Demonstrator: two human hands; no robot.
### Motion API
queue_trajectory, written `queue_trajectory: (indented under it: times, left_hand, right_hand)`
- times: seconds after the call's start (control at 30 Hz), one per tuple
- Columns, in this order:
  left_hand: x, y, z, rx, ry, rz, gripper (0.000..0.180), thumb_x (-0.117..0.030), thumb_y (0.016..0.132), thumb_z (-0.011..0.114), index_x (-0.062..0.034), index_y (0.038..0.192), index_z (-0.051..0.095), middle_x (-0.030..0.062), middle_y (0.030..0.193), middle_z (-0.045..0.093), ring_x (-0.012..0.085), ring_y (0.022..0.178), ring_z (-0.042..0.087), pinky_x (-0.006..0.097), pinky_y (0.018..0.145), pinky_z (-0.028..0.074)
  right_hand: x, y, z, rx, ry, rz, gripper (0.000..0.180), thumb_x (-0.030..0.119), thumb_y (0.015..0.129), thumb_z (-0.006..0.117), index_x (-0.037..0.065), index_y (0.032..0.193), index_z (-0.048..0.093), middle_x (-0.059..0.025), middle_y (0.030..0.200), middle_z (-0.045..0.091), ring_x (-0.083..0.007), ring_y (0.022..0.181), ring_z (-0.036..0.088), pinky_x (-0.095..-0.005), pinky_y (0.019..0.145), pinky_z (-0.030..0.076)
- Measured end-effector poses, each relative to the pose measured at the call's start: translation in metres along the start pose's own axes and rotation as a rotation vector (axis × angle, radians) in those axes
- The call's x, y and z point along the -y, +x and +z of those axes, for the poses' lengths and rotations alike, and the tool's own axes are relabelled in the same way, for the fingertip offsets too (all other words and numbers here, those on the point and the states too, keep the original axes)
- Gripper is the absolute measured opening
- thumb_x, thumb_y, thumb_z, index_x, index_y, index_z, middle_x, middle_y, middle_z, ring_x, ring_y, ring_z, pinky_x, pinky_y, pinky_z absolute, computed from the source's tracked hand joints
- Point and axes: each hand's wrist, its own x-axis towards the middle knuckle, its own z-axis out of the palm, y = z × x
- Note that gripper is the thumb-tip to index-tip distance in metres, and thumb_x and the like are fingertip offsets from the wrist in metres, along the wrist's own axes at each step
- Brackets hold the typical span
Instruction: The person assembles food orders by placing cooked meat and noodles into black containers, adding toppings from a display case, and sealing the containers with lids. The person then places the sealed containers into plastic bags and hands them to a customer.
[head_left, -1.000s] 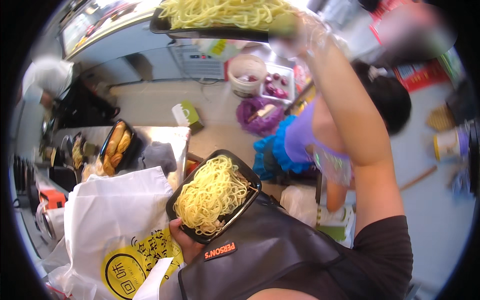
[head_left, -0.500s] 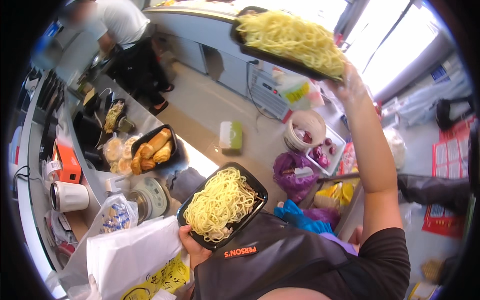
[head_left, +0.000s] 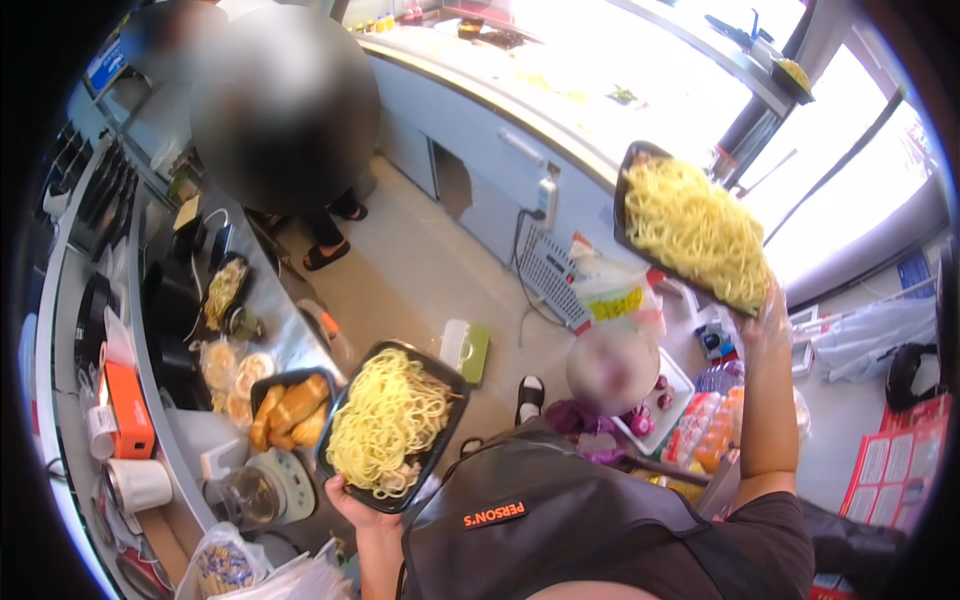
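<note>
My left hand (head_left: 362, 515) grips the near corner of a black plastic tray (head_left: 452, 392) heaped with yellow noodles (head_left: 385, 425); bits of meat show at its edges. The thumb lies at the rim, and the other fingers are hidden beneath. Out to the right, my raised right hand (head_left: 768, 322), in what looks like a clear thin glove, holds a second black tray (head_left: 622, 215) by its near end. More yellow noodles (head_left: 695, 230) fill that tray, which tilts down to the right.
On the left counter are a black tray of browned bread rolls (head_left: 292, 412), a kitchen scale (head_left: 285, 485), bagged flatbreads (head_left: 240, 375) and an orange box (head_left: 127, 410). A green-and-white box (head_left: 465, 350) and a bucket (head_left: 612, 368) stand lower. Another person (head_left: 285, 110) is at the far left.
My right hand has moved right and lower in the picture with its tray. The left tray has shifted left, beside the bread rolls. The white bag has dropped toward the bottom edge.
</note>
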Motion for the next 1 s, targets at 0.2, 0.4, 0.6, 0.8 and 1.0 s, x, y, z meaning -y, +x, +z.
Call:
queue_trajectory:
  times: [0.2,0.4,0.6,0.8,1.0]
  left_hand:
    - [0.02,0.056,0.087,-0.006,-0.137,0.113,0.064,-0.039,0.078,0.047,-0.0101,0.135,0.041,0.0108,0.138,0.043,0.032,0.124,0.042,0.051,0.101,0.035]
    - [0.03,0.087,0.14,-0.106,-0.134,0.189,0.065,-0.042,0.077,0.048,-0.0115,0.134,0.042,0.0094,0.136,0.045,0.0313,0.124,0.043,0.05,0.101,0.036]
    - [0.035,0.106,0.146,-0.176,-0.143,0.25,0.066,-0.041,0.077,0.048,-0.0112,0.134,0.041,0.0097,0.136,0.044,0.0311,0.124,0.043,0.048,0.101,0.036]
    - [0.034,0.183,0.19,-0.22,-0.165,0.205,0.057,-0.043,0.076,0.048,-0.0158,0.125,0.052,0.0048,0.127,0.053,0.0262,0.116,0.05,0.044,0.092,0.043]
    - [0.017,0.279,0.199,-0.235,-0.28,0.154,0.064,-0.044,0.073,0.043,-0.013,0.129,0.049,0.0084,0.132,0.049,0.0327,0.121,0.045,0.05,0.1,0.036]
  right_hand:
    - [0.044,0.077,0.014,-0.17,-0.028,0.121,0.041,0.032,0.097,0.036,0.005,0.125,0.047,-0.0115,0.122,0.057,-0.0256,0.107,0.059,-0.0419,0.089,0.051]
    - [0.07,0.152,0.039,0.046,-0.064,0.118,0.039,0.029,0.097,0.039,0.003,0.124,0.047,-0.0128,0.12,0.058,-0.0241,0.104,0.06,-0.0393,0.088,0.051]
    - [0.041,0.211,0.078,0.034,-0.086,0.209,0.034,0.022,0.097,0.037,0.0,0.121,0.048,-0.0132,0.116,0.06,-0.0229,0.1,0.063,-0.0364,0.085,0.054]
    - [0.033,0.308,0.164,0.077,-0.105,0.258,0.033,0.026,0.096,0.042,0.003,0.117,0.051,-0.0102,0.109,0.063,-0.0201,0.096,0.064,-0.0331,0.083,0.055]
    - [-0.005,0.395,0.304,0.086,-0.091,0.234,0.034,0.028,0.097,0.036,0.004,0.116,0.052,-0.0093,0.108,0.063,-0.0192,0.091,0.065,-0.0343,0.075,0.057]
